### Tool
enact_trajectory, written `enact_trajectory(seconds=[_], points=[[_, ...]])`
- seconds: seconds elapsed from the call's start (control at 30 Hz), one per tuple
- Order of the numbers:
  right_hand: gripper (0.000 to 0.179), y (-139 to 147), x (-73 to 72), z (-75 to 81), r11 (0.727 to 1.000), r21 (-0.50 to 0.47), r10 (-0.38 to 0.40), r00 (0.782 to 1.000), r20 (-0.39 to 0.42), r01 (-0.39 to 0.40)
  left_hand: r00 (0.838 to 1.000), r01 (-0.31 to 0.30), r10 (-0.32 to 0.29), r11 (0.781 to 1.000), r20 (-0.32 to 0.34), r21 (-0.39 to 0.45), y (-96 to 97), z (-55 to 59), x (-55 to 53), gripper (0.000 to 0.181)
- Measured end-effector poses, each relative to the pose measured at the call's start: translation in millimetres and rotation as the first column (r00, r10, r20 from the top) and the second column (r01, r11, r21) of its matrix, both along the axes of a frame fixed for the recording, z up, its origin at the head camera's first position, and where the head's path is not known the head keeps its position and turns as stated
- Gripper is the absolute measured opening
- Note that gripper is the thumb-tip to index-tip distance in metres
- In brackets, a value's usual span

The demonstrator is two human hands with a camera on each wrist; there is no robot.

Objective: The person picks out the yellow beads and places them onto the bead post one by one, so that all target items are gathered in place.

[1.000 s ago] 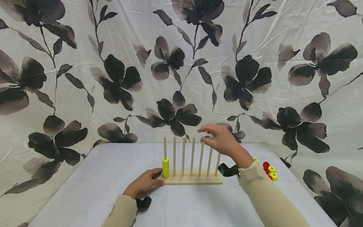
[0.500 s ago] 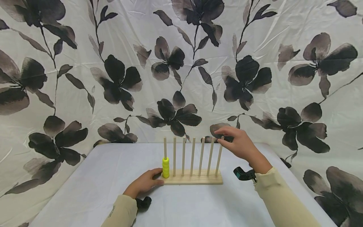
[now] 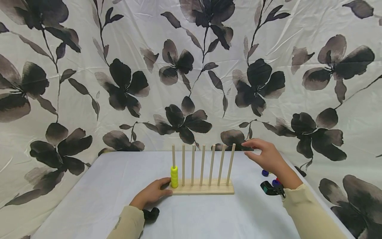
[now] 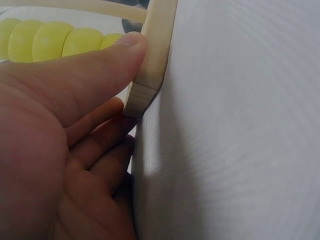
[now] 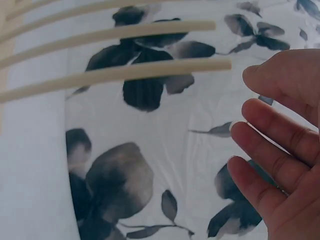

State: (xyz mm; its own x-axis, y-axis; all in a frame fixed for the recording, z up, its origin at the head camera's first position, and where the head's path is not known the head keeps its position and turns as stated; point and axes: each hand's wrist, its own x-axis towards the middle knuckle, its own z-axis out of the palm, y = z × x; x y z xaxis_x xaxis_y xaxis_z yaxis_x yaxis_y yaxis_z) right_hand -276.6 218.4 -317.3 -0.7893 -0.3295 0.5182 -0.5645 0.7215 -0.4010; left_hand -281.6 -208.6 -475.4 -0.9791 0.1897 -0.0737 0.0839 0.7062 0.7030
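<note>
Left grip [image 3: 151, 192] apparently pinches the grained wooden base [image 3: 203, 190].

From my distant place I can read no word, brand or number in any of the three views, as the only thing resembling lettering, a small dark mark [image 3: 117, 223] on the left sleeve [image 3: 129, 220], is too tiny for me.
</note>
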Motion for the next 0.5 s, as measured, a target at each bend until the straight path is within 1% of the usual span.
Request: enact_trajectory(seconds=[0.13, 0.27, 0.37, 0.5], points=[[0.028, 12, 1.6, -7.3, 0.998, 0.032, -0.06, 0.997, 0.043, 0.059, 1.0, 0.003, -0.003, 1.0, 0.0, -0.001, 0.5, 1.2, 0.4, 0.064], [0.029, 23, 3.2, -14.6, 0.99, 0.064, -0.13, 0.986, 0.101, 0.124, 1.0, 0.003, -0.003, 1.0, 0.001, -0.003, 0.7, 0.2, -0.1, 0.065], [0.032, 32, 3.8, -19.6, 0.986, 0.075, -0.159, 0.976, 0.148, 0.149, 1.0, 0.005, -0.005, 1.0, 0.011, -0.002, -0.2, -1.1, -1.3, 0.065], [0.036, 44, 3.8, -26.1, 0.983, 0.081, -0.175, 0.966, 0.191, 0.162, 1.0, 0.015, -0.015, 1.0, 0.02, 0.0, -2.1, -1.0, -2.2, 0.067]])
